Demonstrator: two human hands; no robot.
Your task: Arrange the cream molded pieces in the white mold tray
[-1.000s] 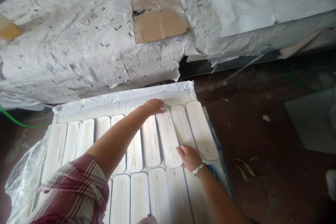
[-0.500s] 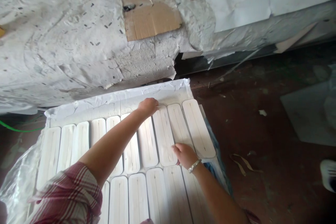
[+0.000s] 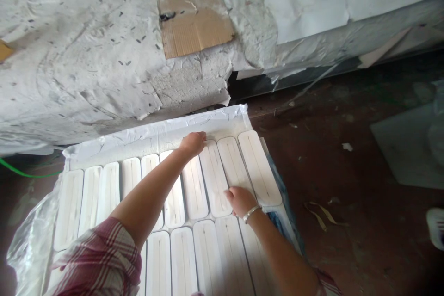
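1. Spanning the far side of the view: a bench (image 3: 104,55) covered in stained paper. Below its edge, the floor (image 3: 364,259) shows dark.
2. On the near side, just below the bench edge: a white-lined box (image 3: 156,134). In it, long pale blocks with rounded ends lie side by side, in a far row and a near row.
3. Block at the hands (image 3: 214,178): far row, third from the right end, lying flat. Long axis runs from the far wall toward the wearer, far end tipped a little left, near end a little right. A thin dark line follows that axis.
4. Relation: the hands sit at opposite ends of this block, so neither is clearly nearer. From the left fingers it extends toward the wearer and slightly right; from the right fingers it lies to the left and away.
5. Left hand (image 3: 193,143): reaches across to the far end and appears to touch it. Fingers bent, tips mostly out of sight behind the hand; cannot tell whether they pinch.
6. Right hand (image 3: 242,201): at the near right corner. Thumb rests on the block by its right edge; other fingers curled close together, tips hidden. Grip on the edge looks likely, not confirmed.
7. Smallest item: a bracelet (image 3: 252,213) on the right wrist.
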